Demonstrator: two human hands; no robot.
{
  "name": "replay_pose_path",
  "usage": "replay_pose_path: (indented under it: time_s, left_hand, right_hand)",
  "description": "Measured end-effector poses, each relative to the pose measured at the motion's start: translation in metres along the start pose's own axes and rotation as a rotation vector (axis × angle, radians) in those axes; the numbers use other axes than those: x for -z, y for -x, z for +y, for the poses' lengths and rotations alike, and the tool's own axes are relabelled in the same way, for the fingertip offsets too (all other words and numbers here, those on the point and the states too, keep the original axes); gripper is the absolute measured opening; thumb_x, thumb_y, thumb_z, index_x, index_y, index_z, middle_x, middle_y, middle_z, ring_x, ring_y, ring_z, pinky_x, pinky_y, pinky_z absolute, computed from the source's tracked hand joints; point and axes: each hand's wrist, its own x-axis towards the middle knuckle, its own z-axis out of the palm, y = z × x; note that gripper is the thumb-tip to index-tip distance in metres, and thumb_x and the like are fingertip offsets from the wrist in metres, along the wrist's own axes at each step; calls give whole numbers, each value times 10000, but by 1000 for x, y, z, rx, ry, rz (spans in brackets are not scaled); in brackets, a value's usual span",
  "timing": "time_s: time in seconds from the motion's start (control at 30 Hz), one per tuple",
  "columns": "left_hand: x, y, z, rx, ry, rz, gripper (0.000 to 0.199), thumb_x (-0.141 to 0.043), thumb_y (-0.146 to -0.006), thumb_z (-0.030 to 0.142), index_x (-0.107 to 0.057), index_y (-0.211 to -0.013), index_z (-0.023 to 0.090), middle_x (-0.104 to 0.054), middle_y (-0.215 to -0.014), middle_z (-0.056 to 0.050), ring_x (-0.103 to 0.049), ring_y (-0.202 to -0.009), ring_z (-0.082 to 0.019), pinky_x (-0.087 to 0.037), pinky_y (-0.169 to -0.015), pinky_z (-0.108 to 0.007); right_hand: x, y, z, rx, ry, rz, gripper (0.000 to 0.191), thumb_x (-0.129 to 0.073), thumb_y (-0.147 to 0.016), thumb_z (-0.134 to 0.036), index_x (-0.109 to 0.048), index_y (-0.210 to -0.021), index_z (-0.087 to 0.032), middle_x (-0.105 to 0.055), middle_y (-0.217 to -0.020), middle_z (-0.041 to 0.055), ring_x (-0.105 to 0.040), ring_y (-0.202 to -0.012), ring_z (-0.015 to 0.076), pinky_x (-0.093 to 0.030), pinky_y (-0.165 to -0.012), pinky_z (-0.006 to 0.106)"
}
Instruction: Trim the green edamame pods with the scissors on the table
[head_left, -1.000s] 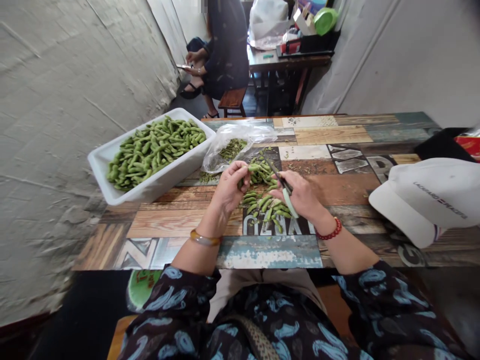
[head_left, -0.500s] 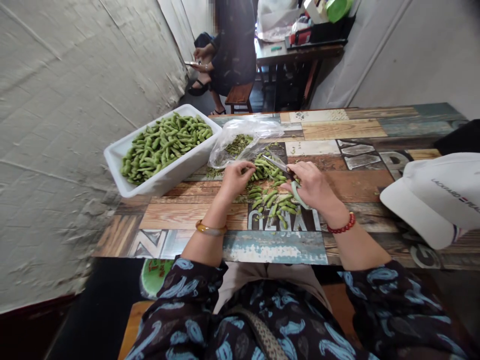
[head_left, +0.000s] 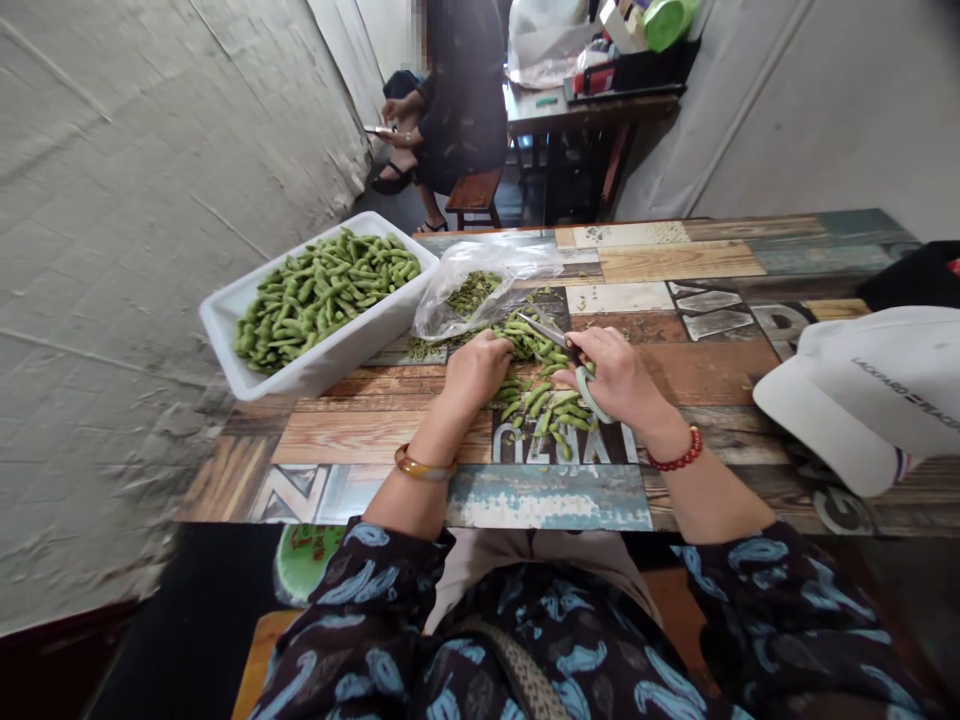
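Observation:
My right hand (head_left: 613,372) is closed around a pair of scissors (head_left: 592,397) with pale green handles. Their blades point up and left over a loose pile of green soybean pods (head_left: 538,402) on the table. At the pile's left edge, my left hand (head_left: 478,368) has its fingers curled down, and what they pinch is hidden. Just beyond it lies a clear plastic bag (head_left: 442,312), its mouth open, holding small green trimmings (head_left: 474,291). To the left stands a white plastic tub (head_left: 319,360) heaped with soybean pods (head_left: 330,290).
A white cap (head_left: 862,390) rests at the table's right end, with a black item (head_left: 911,277) behind it. A wall (head_left: 135,250) runs along the left. Past the wood-patterned table (head_left: 682,262), a person (head_left: 461,100) sits on a stool (head_left: 474,190) near a cluttered side table (head_left: 555,115).
My left hand has turned knuckles up and curled its fingers down at the pods' edge. My right hand keeps the scissors in nearly the same place. The view has shifted slightly.

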Motion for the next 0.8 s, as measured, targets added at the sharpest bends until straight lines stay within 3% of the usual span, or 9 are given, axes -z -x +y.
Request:
replay_pose_path:
  time_s: [0.1,0.17,0.27,0.33,0.4,0.53,0.7,0.8]
  left_hand:
    - [-1,-2,3,-15,332,85,76,-655,-805,221,-714,-798,174,-618,-779,-43,-556,-749,-167,-409,-711,-269]
    - [1,-1,9,48,637,71,117,-680,-803,275,-672,-802,158,-597,-716,-13,-512,-656,-124,-393,-642,-237]
    - [6,3,21,187,1037,-73,270,-706,-801,397,-591,-835,155,-597,-697,11,-379,-488,-54,-275,-476,-199]
    - [8,6,27,233,1182,-168,345,-734,-781,444,-553,-844,157,-632,-730,-1,-332,-439,-27,-208,-427,-192]
    - [10,7,30,255,1244,-203,377,-773,-748,439,-565,-873,150,-640,-730,-5,-319,-421,-14,-178,-411,-185]
    - [10,7,30,285,1272,-164,425,-836,-675,400,-657,-944,124,-570,-663,23,-331,-425,-7,-165,-410,-174]
    - [7,8,29,290,1237,-91,321,-853,-657,366,-650,-770,145,-458,-542,54,-312,-427,-24,-174,-413,-186]
    - [5,9,29,255,1200,-81,280,-850,-666,356,-689,-765,150,-461,-539,43,-314,-438,-39,-196,-418,-205]
  right_hand:
    - [-1,0,1,-17,-19,28,342,-646,-888,-417,-617,-1131,-179,-665,-917,112,-576,-835,293,-486,-773,442]
    - [-1,-1,2,-18,-29,37,355,-642,-890,-437,-622,-1130,-176,-664,-898,106,-581,-805,282,-491,-760,436]
    - [-2,-1,2,-28,-53,30,381,-649,-881,-462,-628,-1139,-183,-669,-898,101,-592,-790,275,-497,-761,437]
    - [-2,0,2,-42,-73,16,394,-661,-871,-473,-631,-1145,-192,-670,-900,97,-598,-789,274,-499,-764,438]
    - [-3,0,2,-48,-84,6,398,-666,-867,-478,-632,-1142,-193,-671,-902,98,-602,-789,273,-502,-764,439]
    - [-3,0,0,-8,-83,8,399,-665,-867,-478,-629,-1127,-177,-680,-928,118,-613,-825,285,-509,-771,444]
    - [-5,2,-5,53,-97,-34,470,-696,-848,-461,-597,-1202,-169,-675,-1030,143,-611,-937,315,-500,-854,486]
    - [-6,2,-7,67,-106,-75,504,-713,-833,-461,-582,-1230,-180,-667,-1052,137,-597,-957,321,-494,-860,495]
